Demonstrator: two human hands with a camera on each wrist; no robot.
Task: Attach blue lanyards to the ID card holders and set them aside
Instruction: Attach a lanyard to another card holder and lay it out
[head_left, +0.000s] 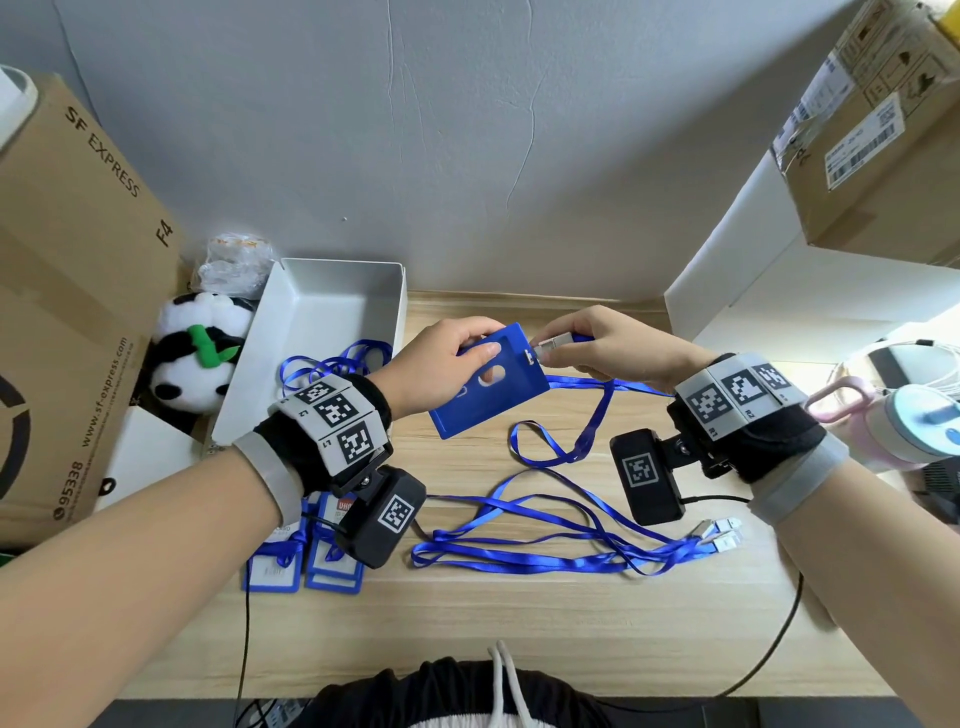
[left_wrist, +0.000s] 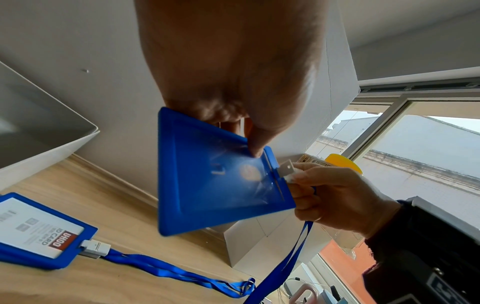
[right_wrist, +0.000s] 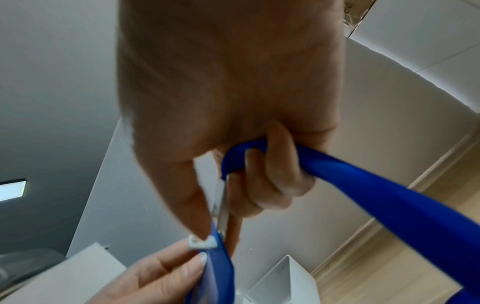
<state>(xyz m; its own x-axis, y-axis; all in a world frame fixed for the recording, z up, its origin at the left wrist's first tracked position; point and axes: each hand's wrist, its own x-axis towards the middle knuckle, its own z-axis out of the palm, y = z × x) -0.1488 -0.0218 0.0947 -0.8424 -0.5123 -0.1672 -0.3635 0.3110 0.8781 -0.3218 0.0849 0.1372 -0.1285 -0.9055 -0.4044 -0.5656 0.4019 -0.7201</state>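
Left hand (head_left: 441, 364) gripping card holder (head_left: 488, 384), right hand (head_left: 608, 343) pinching lanyard clip (head_left: 550, 344)

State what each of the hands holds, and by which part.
Left hand grips the blue card holder by its upper edge; right hand pinches the lanyard by its clip.

Blue card holder (head_left: 488, 384), blue lanyard (head_left: 587, 415) — black-and-white panda (head_left: 200, 348).

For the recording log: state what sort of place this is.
Probably a home or small-office desk used for packing work: a wooden desktop against a plain wall, an SF Express shipping carton and a labelled parcel beside it, a plush panda, and a window overlooking buildings.
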